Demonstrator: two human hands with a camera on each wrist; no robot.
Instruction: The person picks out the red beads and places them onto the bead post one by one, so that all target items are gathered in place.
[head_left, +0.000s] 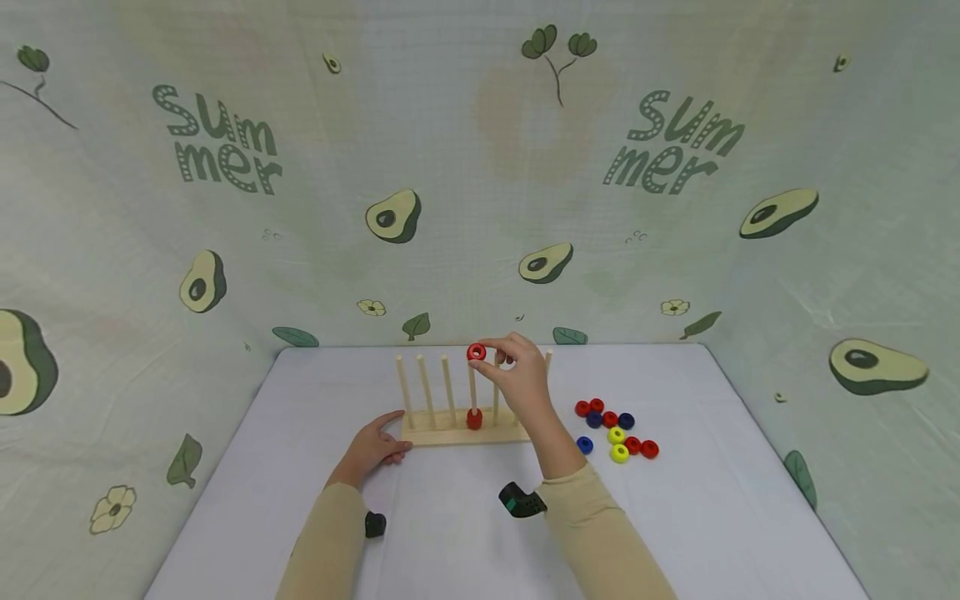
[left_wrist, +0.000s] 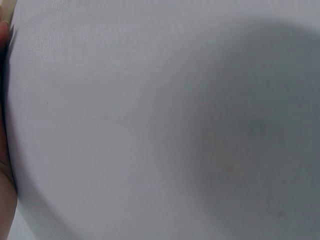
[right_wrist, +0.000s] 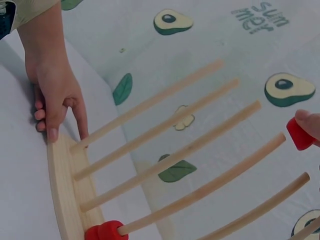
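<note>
With my right hand pinching the red ring in fingers closed to its width, just off the peg's tip, and my left hand gripping the rack's end, I should steady that base and square the hole before lowering.

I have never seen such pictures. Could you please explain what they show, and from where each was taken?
No machine here: this is a person working bare-handed. The wide picture comes from a camera on the head; the others, from one camera on each wrist. On the white table stands a wooden rack with upright pegs; one peg carries red rings at its base. Loose red, blue and yellow rings lie to the right. The left hand holds the rack's left end; the right hand pinches a red ring close to that peg's top. The left wrist picture shows mainly a pale surface.
</note>
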